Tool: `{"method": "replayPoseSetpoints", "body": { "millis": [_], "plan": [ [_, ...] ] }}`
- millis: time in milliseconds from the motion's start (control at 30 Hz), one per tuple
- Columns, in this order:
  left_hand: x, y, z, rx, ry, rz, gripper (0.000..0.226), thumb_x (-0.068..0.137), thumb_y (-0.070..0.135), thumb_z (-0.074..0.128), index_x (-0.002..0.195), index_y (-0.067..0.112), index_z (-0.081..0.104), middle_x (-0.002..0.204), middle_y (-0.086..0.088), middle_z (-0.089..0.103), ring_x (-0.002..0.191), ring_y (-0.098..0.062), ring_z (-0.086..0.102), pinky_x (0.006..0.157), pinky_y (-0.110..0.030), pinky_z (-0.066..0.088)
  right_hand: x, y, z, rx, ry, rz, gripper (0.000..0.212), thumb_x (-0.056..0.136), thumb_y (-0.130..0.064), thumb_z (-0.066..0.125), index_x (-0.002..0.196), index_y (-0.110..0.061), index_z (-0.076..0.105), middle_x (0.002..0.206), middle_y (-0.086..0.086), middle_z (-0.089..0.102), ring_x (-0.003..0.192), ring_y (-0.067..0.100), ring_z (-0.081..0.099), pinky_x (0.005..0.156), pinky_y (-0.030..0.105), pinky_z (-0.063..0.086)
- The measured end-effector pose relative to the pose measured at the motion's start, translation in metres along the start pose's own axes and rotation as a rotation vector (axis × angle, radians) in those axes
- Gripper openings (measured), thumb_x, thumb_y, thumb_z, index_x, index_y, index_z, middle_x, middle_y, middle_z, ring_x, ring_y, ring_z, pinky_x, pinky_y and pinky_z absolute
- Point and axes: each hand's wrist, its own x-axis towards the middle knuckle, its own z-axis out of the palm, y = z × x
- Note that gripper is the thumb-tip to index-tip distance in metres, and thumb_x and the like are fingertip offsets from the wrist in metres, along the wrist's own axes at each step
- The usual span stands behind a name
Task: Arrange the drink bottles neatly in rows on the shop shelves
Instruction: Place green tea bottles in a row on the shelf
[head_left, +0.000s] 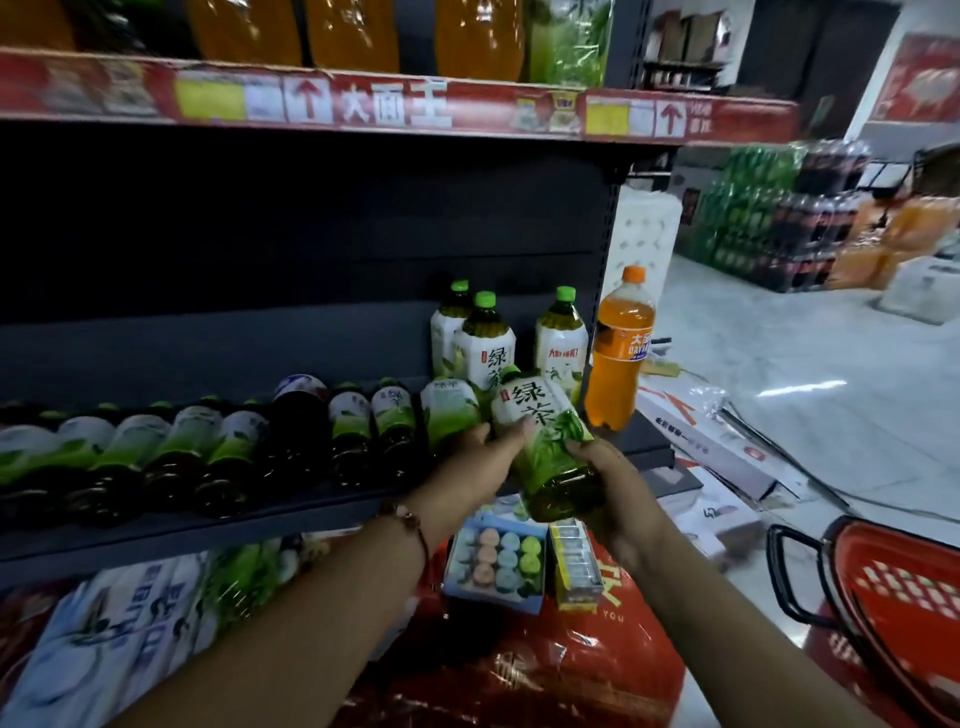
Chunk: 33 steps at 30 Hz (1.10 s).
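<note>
With our left hand (475, 452) and right hand (605, 467) both gripping the tilted green tea bottle (545, 441), fingers curled round it, we should stand it upright at twelve o'clock, before the upright bottles (485, 348) on the shelf (208, 530).

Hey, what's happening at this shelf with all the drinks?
A person is stocking a shop shelf. Both hands hold one green tea bottle, tilted, in front of the shelf's right end: the left hand at its side, the right hand near its base. Three green tea bottles stand upright behind it, an orange soda bottle stands at the shelf's end, and a row of bottles leans along the shelf to the left. A red basket sits at the lower right.
</note>
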Motion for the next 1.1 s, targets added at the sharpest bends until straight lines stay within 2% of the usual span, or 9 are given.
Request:
{"method": "replayPoseSetpoints", "body": {
  "millis": [67,133,267,367,467,567,767,967,1100],
  "plan": [
    [-0.003,-0.003,0.002,-0.105,-0.052,-0.027,0.067,0.076,0.069,0.065,0.125,0.025,0.059,0.111,0.003,0.068,0.095,-0.015,0.067,0.073,-0.028,0.059,-0.007,0.007,0.001,0.05,-0.051,-0.004,0.085,0.057,-0.025,0.087,0.133,-0.006,0.052,0.123,0.026,0.063,0.111,0.045,0.062,0.087,0.057,0.054],
    [0.0,-0.004,0.003,-0.197,-0.041,0.023,0.041,0.086,0.043,0.071,0.12,0.021,0.061,0.106,0.005,0.07,0.089,-0.01,0.067,0.061,-0.02,0.055,-0.01,0.01,0.001,0.071,-0.097,-0.019,0.077,0.063,-0.019,0.082,0.133,-0.008,0.051,0.123,0.025,0.063,0.112,0.044,0.061,0.092,0.062,0.05],
    [0.011,-0.005,0.005,-0.295,-0.032,0.138,0.029,0.085,0.019,0.075,0.112,0.024,0.069,0.1,0.008,0.074,0.093,-0.012,0.07,0.082,-0.036,0.059,-0.008,-0.001,-0.006,-0.081,-0.101,-0.144,0.062,0.068,-0.006,0.073,0.126,-0.018,0.053,0.112,0.014,0.067,0.102,0.036,0.066,0.087,0.059,0.054],
    [0.035,-0.011,0.011,-0.086,0.08,0.346,0.046,0.076,0.022,0.079,0.116,0.04,0.064,0.114,0.013,0.067,0.105,-0.01,0.064,0.093,-0.039,0.055,0.013,-0.014,-0.011,-0.354,-0.107,-0.241,0.06,0.073,-0.007,0.076,0.124,-0.021,0.049,0.12,0.009,0.064,0.106,0.027,0.066,0.082,0.042,0.058],
    [0.06,-0.011,0.022,0.198,0.237,0.502,0.076,0.084,0.025,0.074,0.149,0.036,0.035,0.137,0.014,0.039,0.122,0.001,0.039,0.101,-0.016,0.035,0.05,-0.015,-0.017,-0.473,-0.073,-0.339,0.051,0.079,-0.003,0.076,0.12,-0.02,0.051,0.12,0.004,0.067,0.11,0.02,0.065,0.087,0.041,0.057],
    [0.084,-0.014,0.034,0.288,0.266,0.474,0.065,0.093,0.029,0.064,0.151,0.025,0.034,0.145,0.01,0.034,0.131,-0.006,0.037,0.095,-0.01,0.027,0.078,-0.015,-0.023,-0.538,-0.072,-0.391,0.051,0.081,0.003,0.072,0.125,-0.018,0.053,0.119,0.001,0.069,0.111,0.017,0.065,0.091,0.04,0.056],
    [0.105,-0.016,0.039,0.397,0.165,0.329,0.032,0.091,0.034,0.064,0.12,0.02,0.061,0.123,0.004,0.064,0.113,-0.016,0.059,0.089,-0.03,0.05,0.099,-0.003,-0.037,-0.665,-0.037,-0.435,0.056,0.085,0.008,0.063,0.129,-0.026,0.054,0.121,-0.007,0.068,0.116,0.009,0.061,0.097,0.041,0.052],
    [0.083,0.001,0.029,0.424,0.032,0.364,0.049,0.094,0.029,0.061,0.141,0.023,0.048,0.137,0.004,0.056,0.124,-0.016,0.053,0.088,-0.019,0.041,0.105,-0.004,-0.039,-0.821,0.008,-0.383,0.051,0.092,-0.002,0.06,0.137,-0.025,0.05,0.13,-0.006,0.061,0.124,0.014,0.054,0.1,0.037,0.049],
    [0.049,-0.008,-0.022,0.65,0.185,0.527,0.05,0.097,0.038,0.053,0.146,0.033,0.044,0.146,0.014,0.045,0.13,-0.009,0.045,0.1,-0.021,0.037,0.097,0.007,-0.029,-0.876,0.129,-0.312,0.046,0.092,-0.016,0.065,0.133,-0.026,0.049,0.128,-0.001,0.062,0.118,0.02,0.058,0.097,0.042,0.05]
  ]
}}
